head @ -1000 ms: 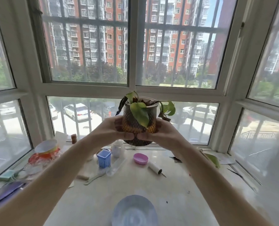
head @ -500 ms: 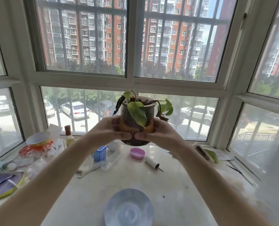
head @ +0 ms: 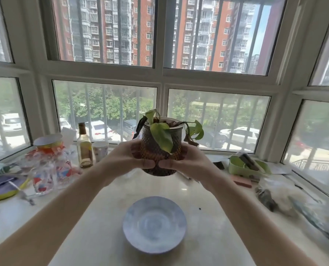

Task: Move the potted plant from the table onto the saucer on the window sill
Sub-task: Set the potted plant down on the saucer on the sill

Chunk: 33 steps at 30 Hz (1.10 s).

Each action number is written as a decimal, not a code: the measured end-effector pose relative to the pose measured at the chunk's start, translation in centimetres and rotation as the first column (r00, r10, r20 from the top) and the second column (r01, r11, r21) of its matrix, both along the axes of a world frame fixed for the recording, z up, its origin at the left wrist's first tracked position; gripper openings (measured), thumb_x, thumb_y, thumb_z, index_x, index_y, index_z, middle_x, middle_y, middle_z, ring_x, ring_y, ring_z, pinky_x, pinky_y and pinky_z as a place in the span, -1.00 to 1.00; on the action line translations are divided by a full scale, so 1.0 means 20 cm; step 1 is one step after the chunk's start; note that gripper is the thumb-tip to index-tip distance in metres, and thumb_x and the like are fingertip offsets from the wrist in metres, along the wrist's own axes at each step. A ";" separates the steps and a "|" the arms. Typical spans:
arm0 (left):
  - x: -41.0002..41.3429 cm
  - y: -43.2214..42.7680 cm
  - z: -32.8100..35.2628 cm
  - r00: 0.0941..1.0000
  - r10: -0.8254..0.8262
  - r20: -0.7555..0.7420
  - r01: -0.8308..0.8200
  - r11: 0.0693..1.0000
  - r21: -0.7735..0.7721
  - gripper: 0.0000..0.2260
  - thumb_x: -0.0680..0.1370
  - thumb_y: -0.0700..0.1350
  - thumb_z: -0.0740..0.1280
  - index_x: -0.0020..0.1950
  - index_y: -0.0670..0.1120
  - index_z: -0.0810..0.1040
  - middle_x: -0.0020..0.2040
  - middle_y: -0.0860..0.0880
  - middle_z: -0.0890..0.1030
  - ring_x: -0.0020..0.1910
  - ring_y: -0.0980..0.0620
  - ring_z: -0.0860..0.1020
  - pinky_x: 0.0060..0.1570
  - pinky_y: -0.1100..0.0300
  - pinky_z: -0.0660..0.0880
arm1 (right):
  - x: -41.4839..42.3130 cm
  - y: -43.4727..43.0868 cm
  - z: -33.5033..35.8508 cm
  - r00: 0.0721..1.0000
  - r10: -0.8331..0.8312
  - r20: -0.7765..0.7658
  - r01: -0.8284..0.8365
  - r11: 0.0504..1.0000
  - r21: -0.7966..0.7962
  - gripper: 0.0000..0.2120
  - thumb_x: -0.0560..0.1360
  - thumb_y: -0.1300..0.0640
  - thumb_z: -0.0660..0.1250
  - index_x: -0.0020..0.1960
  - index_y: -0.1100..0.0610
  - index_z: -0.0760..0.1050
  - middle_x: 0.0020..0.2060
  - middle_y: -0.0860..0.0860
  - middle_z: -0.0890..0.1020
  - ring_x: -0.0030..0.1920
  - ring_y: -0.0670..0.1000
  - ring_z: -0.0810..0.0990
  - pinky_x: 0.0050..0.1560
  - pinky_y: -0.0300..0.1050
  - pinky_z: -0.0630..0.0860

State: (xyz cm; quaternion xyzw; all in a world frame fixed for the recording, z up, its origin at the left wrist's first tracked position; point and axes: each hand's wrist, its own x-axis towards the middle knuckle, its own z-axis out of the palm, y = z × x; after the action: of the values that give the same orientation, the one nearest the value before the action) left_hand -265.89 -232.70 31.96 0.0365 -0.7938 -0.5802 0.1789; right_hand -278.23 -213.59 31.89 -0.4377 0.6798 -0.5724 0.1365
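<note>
A potted plant (head: 160,148), green leaves in a dark textured amber pot with a pale rim, hangs in the air above the marble window sill (head: 207,217). My left hand (head: 128,157) clasps its left side and my right hand (head: 186,160) its right side, thumbs meeting across the front. A pale blue saucer (head: 154,224) lies on the sill nearer to me, below and in front of the pot. The pot's underside is clear of the sill.
On the left stand a clear jar of colourful items (head: 48,164), a glass bottle (head: 84,146), a white cup (head: 100,151) and a purple-yellow plate (head: 2,187). A green tray (head: 246,167), a pink block (head: 240,182) and clutter lie right. Window panes ring the sill.
The view tilted and moved closer: the saucer now appears higher and larger in frame. Both hands keep holding the pot, which sits lower in view, nearer above the saucer.
</note>
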 end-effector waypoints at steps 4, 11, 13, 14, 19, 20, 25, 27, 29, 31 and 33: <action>0.00 0.02 -0.23 0.999 0.026 0.019 -0.026 1.000 -0.001 -0.51 0.41 -0.41 0.51 0.33 -0.20 0.59 0.21 -0.16 0.72 0.24 -0.12 0.66 0.33 -0.13 0.52 | 0.00 -0.01 -0.23 1.000 -0.012 -0.023 0.012 1.000 0.023 -0.64 0.33 0.22 0.64 0.10 0.04 0.69 0.02 0.03 0.79 0.02 -0.01 0.74 0.10 -0.07 0.67; 0.00 0.02 -0.58 0.999 0.039 0.032 -0.039 0.999 0.007 -0.51 0.40 -0.40 0.52 0.32 -0.22 0.58 0.19 -0.18 0.72 0.21 -0.15 0.67 0.29 -0.13 0.56 | -0.04 -0.03 -0.57 0.999 0.007 -0.044 -0.004 0.999 0.049 -0.67 0.29 0.18 0.65 0.00 -0.04 0.70 -0.01 0.02 0.80 0.04 0.03 0.76 0.09 -0.06 0.68; 0.00 0.02 -0.67 0.999 0.045 0.019 -0.044 0.999 -0.019 -0.52 0.39 -0.40 0.52 0.30 -0.23 0.59 0.18 -0.19 0.72 0.20 -0.15 0.68 0.29 -0.10 0.56 | -0.05 -0.03 -0.67 0.998 0.018 -0.054 -0.015 0.998 0.053 -0.70 0.31 0.19 0.65 -0.02 -0.02 0.70 -0.02 0.03 0.80 0.02 0.01 0.76 0.05 -0.12 0.67; 0.00 0.02 -0.71 0.999 0.052 0.014 -0.051 0.998 -0.031 -0.53 0.39 -0.41 0.52 0.29 -0.24 0.60 0.17 -0.20 0.72 0.20 -0.16 0.68 0.28 -0.10 0.57 | -0.05 -0.03 -0.71 0.998 0.033 -0.058 -0.029 0.998 0.064 -0.72 0.32 0.20 0.64 -0.03 -0.02 0.70 -0.05 0.00 0.80 -0.03 -0.04 0.76 0.00 -0.18 0.67; 0.01 0.03 -0.87 0.999 0.047 -0.002 -0.047 0.997 -0.064 -0.57 0.40 -0.43 0.50 0.27 -0.29 0.60 0.16 -0.24 0.72 0.19 -0.21 0.67 0.29 -0.08 0.56 | -0.07 -0.01 -0.85 0.995 0.055 -0.088 -0.046 0.994 0.103 -0.71 0.36 0.20 0.62 0.07 0.13 0.72 -0.02 0.04 0.79 0.00 -0.04 0.76 -0.03 -0.29 0.63; 0.00 0.04 -0.89 0.999 0.039 -0.007 -0.040 0.996 -0.076 -0.58 0.41 -0.43 0.49 0.27 -0.30 0.61 0.16 -0.24 0.72 0.20 -0.21 0.67 0.29 -0.05 0.56 | -0.08 -0.01 -0.87 0.994 0.050 -0.101 -0.039 0.994 0.104 -0.67 0.37 0.18 0.61 0.12 0.17 0.72 0.03 0.09 0.78 0.07 0.03 0.75 0.04 -0.26 0.63; -0.03 0.04 -0.97 1.000 -0.006 -0.003 0.006 0.988 -0.156 -0.62 0.45 -0.39 0.48 0.26 -0.29 0.63 0.20 -0.21 0.71 0.22 -0.12 0.67 0.23 0.18 0.57 | -0.12 0.00 -0.97 0.990 0.068 -0.122 -0.054 0.992 0.118 -0.63 0.38 0.10 0.60 0.15 0.20 0.71 0.11 0.15 0.76 0.23 0.15 0.68 0.36 0.07 0.55; -0.03 0.03 -1.00 1.000 -0.026 0.016 0.029 0.984 -0.179 -0.65 0.47 -0.34 0.48 0.25 -0.27 0.64 0.20 -0.19 0.72 0.22 -0.07 0.67 0.16 0.29 0.57 | -0.12 0.00 -1.00 0.988 0.094 -0.123 -0.079 0.989 0.123 -0.69 0.39 0.11 0.60 0.11 0.16 0.73 0.12 0.13 0.76 0.24 0.12 0.68 0.39 0.07 0.53; -0.03 0.02 -1.03 0.999 -0.041 0.035 0.047 0.982 -0.184 -0.66 0.48 -0.32 0.47 0.25 -0.27 0.64 0.22 -0.19 0.71 0.25 -0.07 0.66 0.20 0.27 0.55 | -0.13 0.00 -1.03 0.984 0.117 -0.132 -0.096 0.983 0.156 -0.79 0.38 0.09 0.61 0.01 0.08 0.75 0.10 0.09 0.78 0.22 0.07 0.69 0.39 0.04 0.52; -0.03 0.02 -1.04 0.998 -0.033 0.057 0.044 0.979 -0.198 -0.67 0.49 -0.31 0.47 0.26 -0.27 0.64 0.23 -0.18 0.71 0.26 -0.07 0.65 0.25 0.24 0.54 | -0.14 -0.01 -1.04 0.980 0.128 -0.150 -0.098 0.976 0.193 -0.85 0.37 0.06 0.61 -0.08 0.04 0.75 0.07 0.05 0.79 0.19 0.04 0.71 0.38 0.01 0.54; -0.02 0.02 -1.03 0.996 -0.006 0.087 0.027 0.969 -0.244 -0.68 0.50 -0.28 0.47 0.26 -0.26 0.64 0.22 -0.16 0.71 0.25 -0.07 0.65 0.26 0.23 0.53 | -0.15 -0.02 -1.04 0.978 0.122 -0.167 -0.084 0.972 0.218 -0.80 0.35 0.02 0.63 -0.07 0.05 0.74 0.07 0.07 0.78 0.18 0.07 0.71 0.35 0.01 0.56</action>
State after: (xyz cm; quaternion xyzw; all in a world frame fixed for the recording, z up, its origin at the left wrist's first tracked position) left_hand -266.35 -232.21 11.31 0.0324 -0.8666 -0.4770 0.1429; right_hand -281.26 -214.04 11.05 -0.5053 0.7222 -0.4480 0.1499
